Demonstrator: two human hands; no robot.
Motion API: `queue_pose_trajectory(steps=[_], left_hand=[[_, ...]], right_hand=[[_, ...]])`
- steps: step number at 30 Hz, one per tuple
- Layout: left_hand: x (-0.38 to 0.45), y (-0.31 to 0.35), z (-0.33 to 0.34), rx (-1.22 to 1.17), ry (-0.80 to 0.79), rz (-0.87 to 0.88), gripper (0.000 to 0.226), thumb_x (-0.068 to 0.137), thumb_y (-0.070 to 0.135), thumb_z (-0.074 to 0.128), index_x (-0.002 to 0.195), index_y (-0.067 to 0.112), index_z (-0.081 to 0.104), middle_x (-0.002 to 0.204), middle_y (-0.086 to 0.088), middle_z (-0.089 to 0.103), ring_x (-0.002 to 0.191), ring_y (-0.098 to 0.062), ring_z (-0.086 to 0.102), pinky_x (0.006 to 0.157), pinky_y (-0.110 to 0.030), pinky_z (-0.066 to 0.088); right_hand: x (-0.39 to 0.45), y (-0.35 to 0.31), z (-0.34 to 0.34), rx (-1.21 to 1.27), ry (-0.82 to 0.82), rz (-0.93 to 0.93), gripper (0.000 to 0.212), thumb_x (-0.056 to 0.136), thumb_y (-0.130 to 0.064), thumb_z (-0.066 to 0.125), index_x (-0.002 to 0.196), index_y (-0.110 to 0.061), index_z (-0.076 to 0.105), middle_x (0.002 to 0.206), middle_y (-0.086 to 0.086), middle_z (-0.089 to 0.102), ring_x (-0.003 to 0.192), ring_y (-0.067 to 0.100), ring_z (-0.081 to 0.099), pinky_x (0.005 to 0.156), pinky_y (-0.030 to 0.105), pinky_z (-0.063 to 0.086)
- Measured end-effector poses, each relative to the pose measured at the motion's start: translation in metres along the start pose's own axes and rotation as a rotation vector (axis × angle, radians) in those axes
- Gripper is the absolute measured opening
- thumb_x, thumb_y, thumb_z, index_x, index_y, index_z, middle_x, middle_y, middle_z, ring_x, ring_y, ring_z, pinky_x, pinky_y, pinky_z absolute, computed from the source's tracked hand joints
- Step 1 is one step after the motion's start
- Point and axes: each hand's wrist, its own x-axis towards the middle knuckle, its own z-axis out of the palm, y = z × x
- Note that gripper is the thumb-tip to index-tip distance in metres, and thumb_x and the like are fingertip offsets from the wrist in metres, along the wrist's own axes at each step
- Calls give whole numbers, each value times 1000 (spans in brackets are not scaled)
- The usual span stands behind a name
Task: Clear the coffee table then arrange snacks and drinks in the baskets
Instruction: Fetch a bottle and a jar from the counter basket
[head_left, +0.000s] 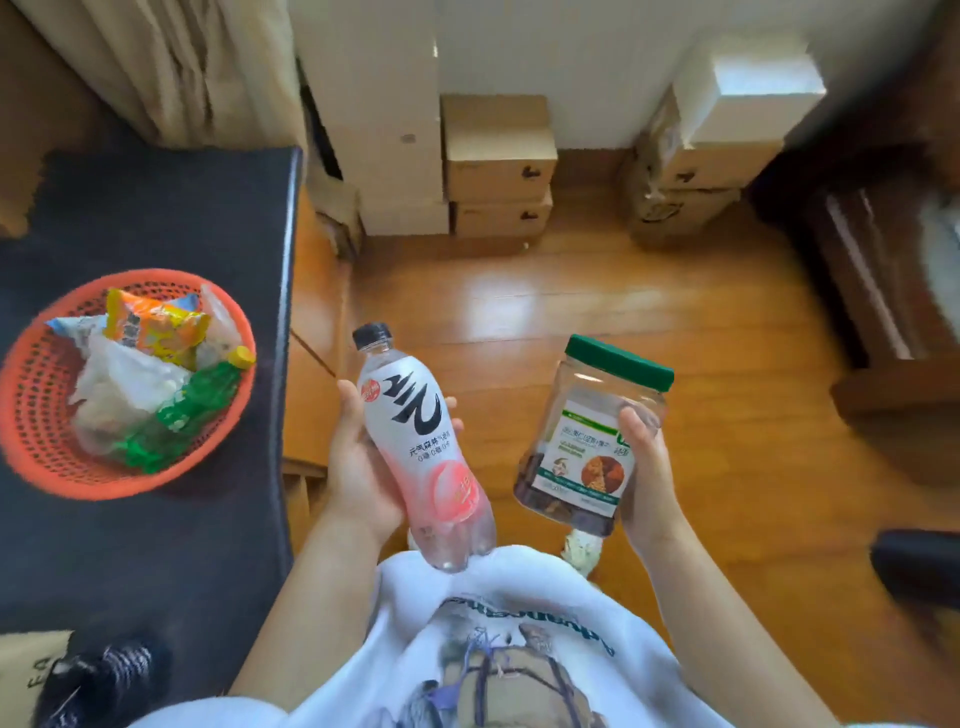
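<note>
My left hand (358, 467) grips a clear drink bottle (421, 447) with a black cap and a pink-white label, held tilted over the floor. My right hand (649, 462) holds a clear plastic jar (587, 447) with a green lid and brown snacks inside. An orange mesh basket (36, 410) sits on the dark coffee table (156, 545) at the left. It holds several snack packets and a green bottle with a yellow cap (182, 415).
Stacked cardboard boxes (498, 166) and white boxes (737, 104) stand along the far wall on the wooden floor (571, 291). Dark wooden furniture (883, 291) is at the right. A curtain (171, 67) hangs behind the table.
</note>
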Motion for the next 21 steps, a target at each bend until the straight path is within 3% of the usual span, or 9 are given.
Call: queue_pose_trajectory(steps=[4, 7, 12, 16, 21], left_hand=[[13, -44, 68, 166, -150, -44, 74, 36, 61, 83, 93, 15, 74, 88, -11, 70, 75, -25, 68, 70, -38, 56], [17, -93, 124, 288, -227, -104, 67, 36, 59, 84, 88, 18, 76, 84, -10, 70, 71, -23, 69, 66, -35, 57], [13, -197, 224, 480, -343, -212, 63, 35, 60, 82, 84, 21, 75, 82, -8, 68, 72, -24, 66, 65, -33, 58], [8, -269, 287, 593, -415, -289, 70, 35, 60, 83, 89, 16, 72, 82, -10, 69, 70, -25, 67, 65, -34, 57], [5, -339, 340, 732, -527, -411, 58, 49, 57, 78, 92, 19, 73, 86, -9, 70, 75, -24, 68, 67, -34, 58]], right_hand=[[-25, -14, -76, 116, 119, -70, 81, 65, -47, 61, 129, -2, 42, 108, 12, 64, 91, 21, 69, 68, 30, 56], [-48, -19, -142, 220, 213, -113, 73, 67, -46, 61, 126, -7, 43, 110, 13, 60, 94, 22, 67, 70, 31, 56], [-89, -22, -259, 315, 370, -154, 66, 66, -47, 65, 120, -12, 48, 109, 13, 61, 98, 28, 64, 81, 45, 52], [-119, -25, -335, 335, 448, -186, 56, 55, -56, 76, 102, -32, 56, 97, -1, 67, 92, 18, 68, 70, 33, 57], [-148, -22, -402, 443, 592, -197, 84, 48, -66, 76, 114, -21, 50, 97, 0, 70, 92, 17, 69, 66, 28, 57]])
